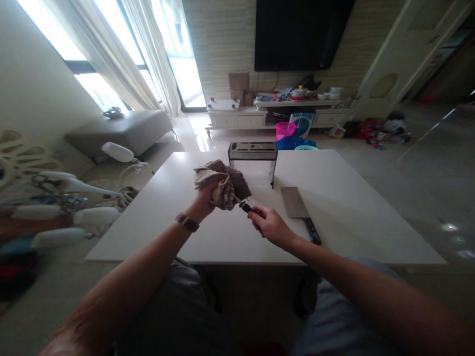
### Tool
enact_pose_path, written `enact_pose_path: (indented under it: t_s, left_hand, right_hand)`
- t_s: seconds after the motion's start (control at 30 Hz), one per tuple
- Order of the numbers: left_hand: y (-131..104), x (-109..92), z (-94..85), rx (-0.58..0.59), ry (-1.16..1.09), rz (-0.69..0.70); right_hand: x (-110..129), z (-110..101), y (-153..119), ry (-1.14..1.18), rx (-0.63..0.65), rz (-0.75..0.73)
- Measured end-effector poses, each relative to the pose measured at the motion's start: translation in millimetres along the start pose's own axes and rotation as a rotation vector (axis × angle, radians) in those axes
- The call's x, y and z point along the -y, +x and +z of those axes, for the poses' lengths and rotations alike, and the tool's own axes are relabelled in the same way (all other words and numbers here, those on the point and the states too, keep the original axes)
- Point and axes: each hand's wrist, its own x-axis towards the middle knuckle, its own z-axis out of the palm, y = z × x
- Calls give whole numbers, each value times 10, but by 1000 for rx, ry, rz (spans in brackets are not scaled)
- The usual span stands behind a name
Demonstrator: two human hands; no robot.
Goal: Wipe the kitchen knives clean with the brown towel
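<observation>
My left hand (206, 199) is wrapped round a crumpled beige-brown cloth (221, 193), with a darker brown fuzzy part (239, 184) on its far right side. I cannot tell whether that part belongs to the cloth. My right hand (270, 225) grips the black handle of a slim metal tool (245, 206). Its bright shaft runs up to the cloth's lower edge, where the tip is hidden, so its kind is unclear. To the right a cleaver (293, 201) with a black handle lies flat. Behind the cloth stands a clear-sided, dark-framed holder (253, 149) with slots on top.
The white table (356, 217) extends before my knees. Beyond it are a pink basket (285, 130) and a low white cabinet (237, 118) under a wall-mounted television (300, 34). A grey bench (122, 131) stands left, with a white-shaded lamp fixture (96, 216) nearer.
</observation>
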Motion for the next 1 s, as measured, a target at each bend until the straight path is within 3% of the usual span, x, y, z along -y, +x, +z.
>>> enact_pose_path:
  t_s: [0.27,1.0]
  left_hand:
    - [231,-115,-316,-106,-19,75]
    - [205,-40,-297,-63,-44,13]
  right_hand:
    - [-46,-23,-43,-93,-4,-37]
    - [-63,-35,-68,-211,-37,-60]
